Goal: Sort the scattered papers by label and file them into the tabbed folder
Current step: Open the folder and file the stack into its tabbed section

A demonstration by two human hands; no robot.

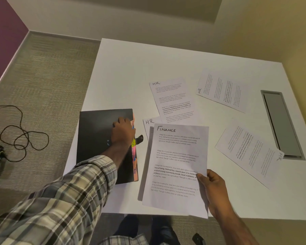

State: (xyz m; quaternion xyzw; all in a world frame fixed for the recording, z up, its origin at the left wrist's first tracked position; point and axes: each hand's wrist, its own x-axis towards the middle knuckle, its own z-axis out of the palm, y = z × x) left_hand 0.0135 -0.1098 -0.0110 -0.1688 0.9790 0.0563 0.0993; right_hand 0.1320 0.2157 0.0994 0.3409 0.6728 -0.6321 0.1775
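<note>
Filing step: right hand (215, 189) grip clamped on Finance stack (175, 167) over tabletop's near edge. Left hand (124, 131) fingers curl at closed folder (104, 145) edge, near-left corner; next: open Finance tab.

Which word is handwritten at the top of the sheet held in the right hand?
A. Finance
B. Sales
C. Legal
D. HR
A: the top sheet pinched by the right hand reads "FINANCE", while the loose sheets on the table are marked HR.
</note>
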